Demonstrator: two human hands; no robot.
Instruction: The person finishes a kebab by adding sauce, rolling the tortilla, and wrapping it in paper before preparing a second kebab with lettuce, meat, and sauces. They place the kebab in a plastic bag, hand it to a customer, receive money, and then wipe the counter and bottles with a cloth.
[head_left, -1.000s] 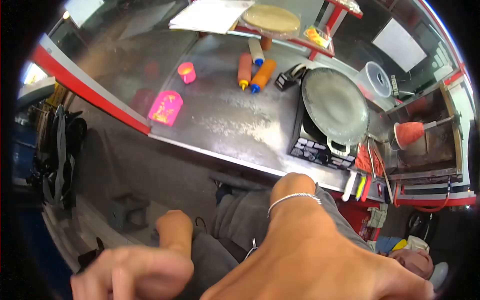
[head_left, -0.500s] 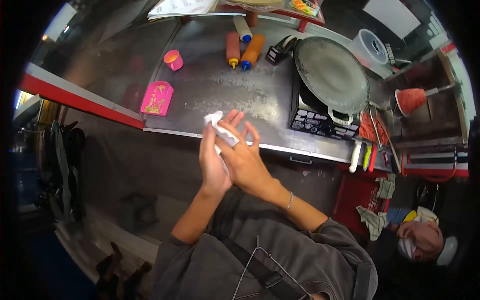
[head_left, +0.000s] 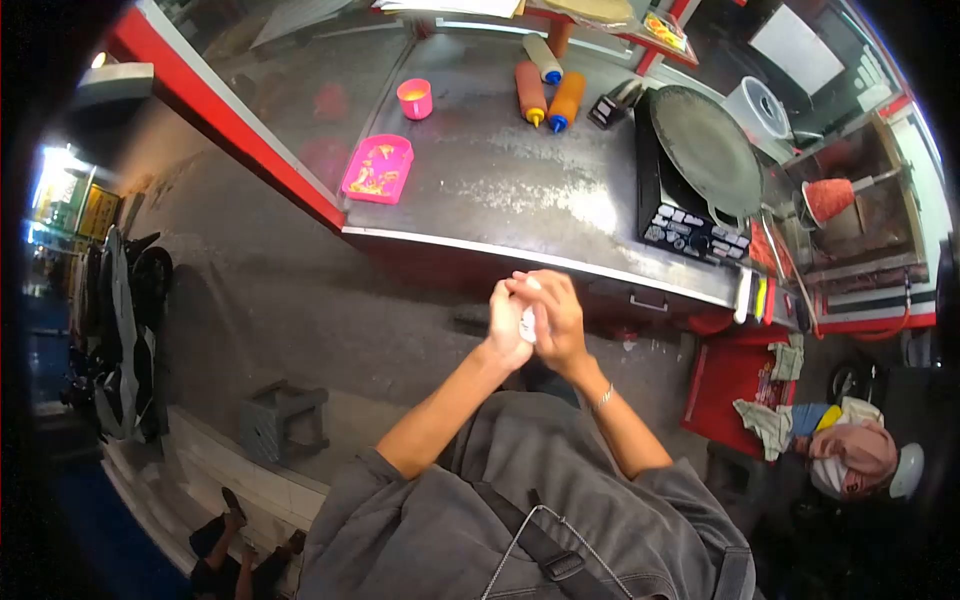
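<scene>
A crumpled white tissue (head_left: 527, 323) is pressed between my two hands, just in front of the metal counter's front edge. Its left side rests against my left hand (head_left: 506, 328), whose fingers curl up around it. My right hand (head_left: 560, 318), with a bracelet at the wrist, folds over from the other side, so most of the tissue is hidden. On the counter beyond my hands lie a pink tray (head_left: 398, 190) with food scraps and a pink cup (head_left: 415, 100).
Squeeze bottles, one of them an orange bottle (head_left: 567, 98), lie at the counter's back. A round griddle pan (head_left: 705, 150) sits on a stove at right, near several knife handles (head_left: 761, 298). A grey stool (head_left: 268, 425) stands on the floor; a person's legs (head_left: 233, 512) show lower left.
My hands have come back from over the counter, closer to my body, and folded tighter around the tissue, which now shows less. The view has shifted, so the counter sits higher.
</scene>
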